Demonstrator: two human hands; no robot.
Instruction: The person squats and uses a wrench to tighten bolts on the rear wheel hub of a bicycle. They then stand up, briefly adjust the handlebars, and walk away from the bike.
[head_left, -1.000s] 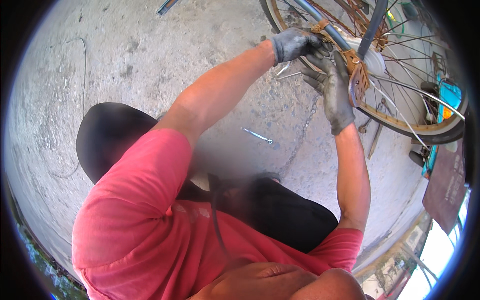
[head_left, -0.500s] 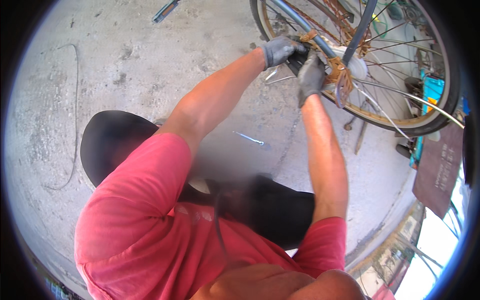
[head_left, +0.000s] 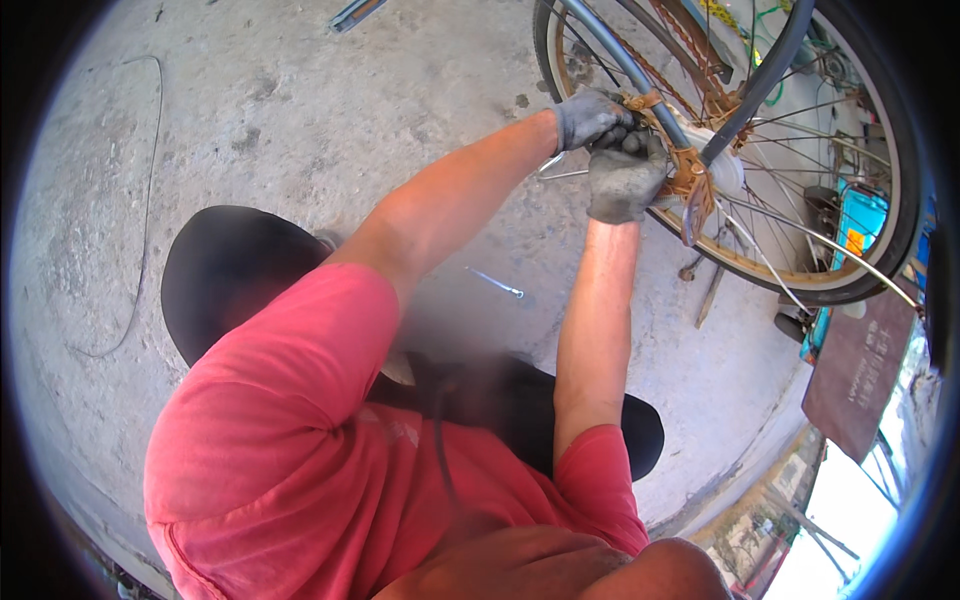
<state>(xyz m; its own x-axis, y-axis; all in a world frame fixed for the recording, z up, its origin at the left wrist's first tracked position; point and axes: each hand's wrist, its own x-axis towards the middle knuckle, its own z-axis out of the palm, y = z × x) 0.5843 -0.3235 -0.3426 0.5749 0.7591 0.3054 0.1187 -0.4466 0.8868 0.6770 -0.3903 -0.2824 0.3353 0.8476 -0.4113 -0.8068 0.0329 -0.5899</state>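
Black around the outside of the wheel (head_left: 848, 292), tan just inside. Blue-grey along the frame tube (head_left: 608, 45) crossing the wheel, rusty orange-brown on the bracket (head_left: 690, 175) in front of it. Grey, darkening to black at the tips, on the left grip (head_left: 592, 120) and right grip (head_left: 628, 178) by the wheel's lower left edge. Turquoise with an orange patch on the case (head_left: 868, 208) behind the wheel's right side; maroon with pale marks on the board (head_left: 858, 375) below. Mottled grey across the floor (head_left: 270, 170) left of the wheel; pinkish red on the shirt (head_left: 270, 400), black on the trousers (head_left: 225, 265), lower left of the wheel.
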